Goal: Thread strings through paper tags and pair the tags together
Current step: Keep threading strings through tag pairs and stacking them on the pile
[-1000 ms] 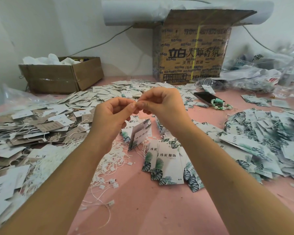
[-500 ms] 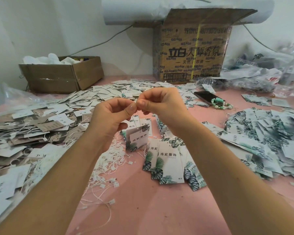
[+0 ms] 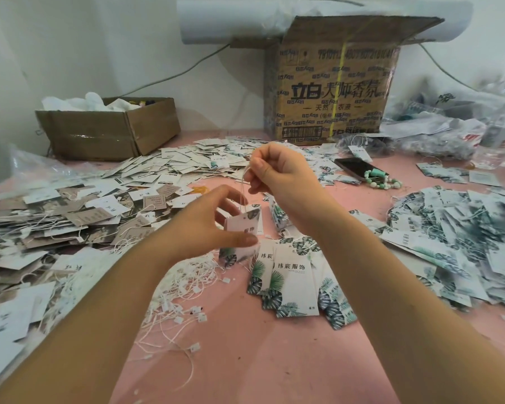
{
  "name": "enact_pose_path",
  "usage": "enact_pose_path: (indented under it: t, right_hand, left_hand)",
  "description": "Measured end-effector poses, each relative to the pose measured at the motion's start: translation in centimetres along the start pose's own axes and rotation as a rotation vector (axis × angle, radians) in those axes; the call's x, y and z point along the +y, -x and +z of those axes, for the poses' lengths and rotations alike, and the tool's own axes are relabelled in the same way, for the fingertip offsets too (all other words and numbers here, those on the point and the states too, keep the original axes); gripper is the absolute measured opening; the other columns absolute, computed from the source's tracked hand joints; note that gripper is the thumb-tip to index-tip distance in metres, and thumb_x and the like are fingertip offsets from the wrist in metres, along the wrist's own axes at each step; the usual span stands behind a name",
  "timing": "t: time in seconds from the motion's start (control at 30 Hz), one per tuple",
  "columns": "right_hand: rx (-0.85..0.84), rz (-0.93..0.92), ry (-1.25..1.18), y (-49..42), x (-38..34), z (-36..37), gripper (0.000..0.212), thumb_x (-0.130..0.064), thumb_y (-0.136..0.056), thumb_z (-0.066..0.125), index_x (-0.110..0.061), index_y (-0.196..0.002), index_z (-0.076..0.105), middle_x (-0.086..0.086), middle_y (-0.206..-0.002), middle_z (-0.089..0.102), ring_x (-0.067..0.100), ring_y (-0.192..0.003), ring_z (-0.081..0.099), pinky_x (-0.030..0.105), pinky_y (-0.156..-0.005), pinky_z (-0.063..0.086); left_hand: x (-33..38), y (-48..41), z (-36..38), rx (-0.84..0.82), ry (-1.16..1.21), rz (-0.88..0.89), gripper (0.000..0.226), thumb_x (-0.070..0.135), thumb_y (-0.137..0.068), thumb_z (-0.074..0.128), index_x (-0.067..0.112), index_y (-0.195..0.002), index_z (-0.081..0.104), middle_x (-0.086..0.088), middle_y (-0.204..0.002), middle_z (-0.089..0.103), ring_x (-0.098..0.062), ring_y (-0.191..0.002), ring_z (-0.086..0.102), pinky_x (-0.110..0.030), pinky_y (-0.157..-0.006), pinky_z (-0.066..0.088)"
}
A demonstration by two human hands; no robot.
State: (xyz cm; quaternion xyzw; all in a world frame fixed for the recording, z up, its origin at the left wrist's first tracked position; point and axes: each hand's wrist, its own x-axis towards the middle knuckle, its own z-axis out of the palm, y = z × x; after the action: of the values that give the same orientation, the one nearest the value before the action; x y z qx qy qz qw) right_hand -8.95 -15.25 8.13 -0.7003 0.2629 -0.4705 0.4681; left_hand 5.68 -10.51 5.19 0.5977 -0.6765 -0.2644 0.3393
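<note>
1. Where it's at: the right hand (image 3: 277, 170) is the higher one, thumb and forefinger pinching the string (image 3: 243, 196). The string drops straight down to the tag pair (image 3: 245, 224) hanging just below that hand.
2. The left hand (image 3: 204, 225) sits lower and beside them. Its thumb is under the bottom edge of the tag pair and its fingers are curled over the top, so it's holding them (looks like a light grip, can't tell how firm).
3. My read is this is the pull-through and squaring-up bit. Lift gently with the right hand so the string goes taut, and let the left hand just steady the tags. Don't squeeze, since paper that thin creases easily.
4. Line both tags up face to face before letting go. The holes are right under the right hand's fingertips, so a sideways yank could tear them. Pull up, not out.
5. I can't tell if the string's ends are locked together yet (way too small to see). I'd check that by feel first.
6. For the next round everything's close. The loose strings (image 3: 181, 287) are under the left wrist, and the leaf-print stack (image 3: 292, 281) is between the two forearms on the pink surface (image 3: 245, 360).
7. The strung heap (image 3: 464, 243) sits out past the right forearm, which looks like the drop spot. Lay the pair flat so the strings don't knot up.
</note>
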Motion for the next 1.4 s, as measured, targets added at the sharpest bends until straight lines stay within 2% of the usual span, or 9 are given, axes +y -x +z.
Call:
enact_pose_path:
  t: [0.13,0.37,0.57,0.7,0.8,0.9,1.07,1.17,1.4]
  right_hand:
    - [0.081,-0.007,-0.019,-0.3,0.4,-1.2,0.020,0.001,-0.092,0.048,-0.010,-0.076,0.052,0.003,-0.068,0.060,0.012,-0.061,0.054,0.021,-0.061,0.049]
    - [-0.058,0.114,0.237,-0.1,2.1,-2.6,0.019,0.005,-0.086,0.057,-0.012,-0.078,0.060,0.002,-0.069,0.065,0.014,-0.064,0.056,0.022,-0.063,0.049]
    - [-0.282,0.264,0.065,0.1,1.9,-2.1,0.043,0.022,-0.084,0.032,-0.003,-0.077,0.066,0.009,-0.081,0.066,0.013,-0.067,0.063,0.019,-0.066,0.055]
    - [-0.293,0.376,-0.123,0.0,1.7,-2.6,0.025,0.011,-0.088,0.038,0.008,-0.094,0.062,0.022,-0.101,0.065,0.024,-0.082,0.061,0.025,-0.073,0.055]
    - [-0.353,0.361,-0.111,0.2,1.4,-2.4,0.014,0.004,-0.089,0.049,0.002,-0.093,0.063,0.008,-0.080,0.068,0.013,-0.068,0.063,0.019,-0.062,0.055]
    - [-0.325,0.330,0.028,0.3,1.3,-2.4,0.011,0.003,-0.086,0.056,-0.005,-0.084,0.063,0.000,-0.069,0.067,0.006,-0.058,0.063,0.016,-0.057,0.052]
    - [-0.325,0.388,0.588,0.1,1.1,-3.6,0.011,-0.005,-0.091,0.053,-0.008,-0.095,0.063,0.006,-0.090,0.068,0.020,-0.082,0.065,0.032,-0.077,0.054]
    - [-0.471,0.477,0.988,0.2,1.0,-4.3,0.024,-0.007,-0.095,0.039,-0.015,-0.102,0.060,0.001,-0.096,0.064,0.017,-0.085,0.060,0.025,-0.068,0.053]
    - [-0.550,0.574,1.282,0.2,2.4,-3.8,0.019,-0.007,-0.095,0.032,-0.007,-0.092,0.050,0.001,-0.077,0.047,0.018,-0.075,0.048,0.025,-0.058,0.040]
  left_hand:
    - [-0.2,-0.4,0.5,0.117,-0.085,0.058,0.029,0.007,-0.076,0.075,0.031,-0.079,0.058,0.012,-0.082,0.063,0.005,-0.064,0.057,-0.014,-0.055,0.047]
    - [0.2,-0.3,-0.3,0.317,0.325,0.047,0.029,0.003,-0.072,0.075,0.024,-0.087,0.060,0.007,-0.077,0.072,-0.006,-0.070,0.065,-0.021,-0.056,0.054]
    - [0.2,-0.3,-0.1,0.444,0.401,0.068,0.027,0.001,-0.073,0.075,0.020,-0.084,0.059,0.003,-0.076,0.070,-0.001,-0.057,0.063,-0.016,-0.049,0.049]
    - [0.1,-0.4,0.1,0.490,0.419,0.073,0.026,0.004,-0.072,0.076,0.021,-0.083,0.060,0.008,-0.069,0.071,-0.005,-0.059,0.063,-0.019,-0.051,0.052]
    - [0.0,-0.5,0.0,0.489,0.416,0.068,0.025,0.006,-0.072,0.077,0.020,-0.083,0.060,0.007,-0.070,0.071,-0.011,-0.061,0.064,-0.023,-0.052,0.053]
    - [0.0,-0.4,0.0,0.441,0.375,0.056,0.022,0.011,-0.072,0.077,0.020,-0.085,0.061,0.003,-0.074,0.072,-0.014,-0.063,0.065,-0.026,-0.052,0.054]
    - [-0.4,-0.1,-0.6,0.105,0.146,-0.102,0.041,0.040,-0.056,0.074,0.024,-0.092,0.060,0.001,-0.077,0.069,-0.006,-0.057,0.061,-0.022,-0.048,0.047]
    - [-1.2,0.0,-0.7,-0.083,-0.174,-0.139,0.029,0.034,-0.063,0.082,0.025,-0.084,0.064,0.006,-0.076,0.065,0.001,-0.064,0.060,-0.023,-0.060,0.043]
    - [-2.4,0.0,0.0,-0.320,-0.524,-0.145,0.018,0.024,-0.070,0.081,0.028,-0.072,0.064,0.009,-0.076,0.061,-0.006,-0.067,0.056,-0.022,-0.058,0.041]
